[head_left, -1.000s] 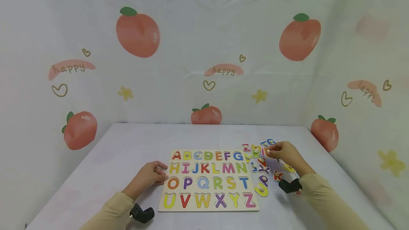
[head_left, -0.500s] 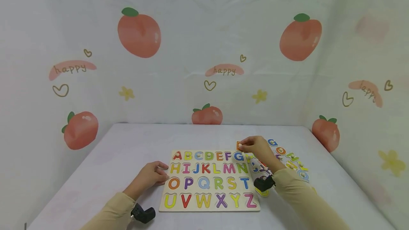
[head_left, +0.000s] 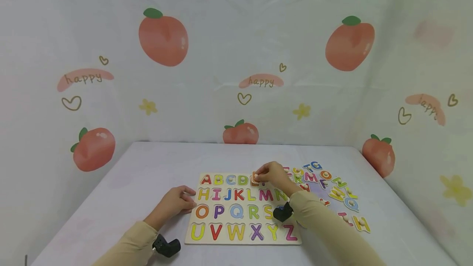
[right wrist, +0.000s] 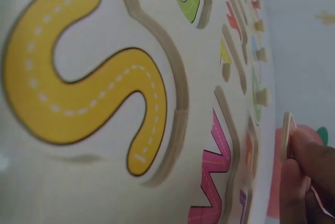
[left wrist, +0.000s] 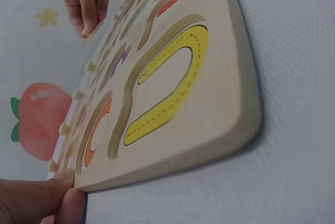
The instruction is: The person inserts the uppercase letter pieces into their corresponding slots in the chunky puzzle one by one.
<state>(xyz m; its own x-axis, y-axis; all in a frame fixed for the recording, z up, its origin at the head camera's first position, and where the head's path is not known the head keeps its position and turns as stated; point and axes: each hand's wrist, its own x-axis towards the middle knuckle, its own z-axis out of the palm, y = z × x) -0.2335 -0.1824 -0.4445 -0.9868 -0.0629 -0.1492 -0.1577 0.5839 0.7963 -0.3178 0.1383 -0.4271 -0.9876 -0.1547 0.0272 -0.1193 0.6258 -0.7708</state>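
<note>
The wooden alphabet puzzle board (head_left: 221,242) lies flat on the table, its recesses printed with coloured letters. My left hand (head_left: 175,203) grips the board's left edge, the thumb over the rim and a finger against the side in the left wrist view. With thumb and fingertips my right hand (head_left: 275,177) pinches an orange letter E piece (head_left: 254,179), over the E recess in the top row. The right wrist view shows the piece (right wrist: 286,136) tilted, apart from the board's surface. Knobbed A (head_left: 206,180), B, C and D pieces sit in their recesses to its left.
Several loose knobbed letter pieces are spread right of the board, among them a blue Q (head_left: 351,204), a yellow H (head_left: 361,223) and a blue G (head_left: 316,165). My right forearm crosses over the board's right side. A patterned cloth wall (head_left: 192,106) stands behind the table.
My right hand has moved left from the loose pieces to the top row, carrying the orange E piece. My left hand stays at the board's left edge.
</note>
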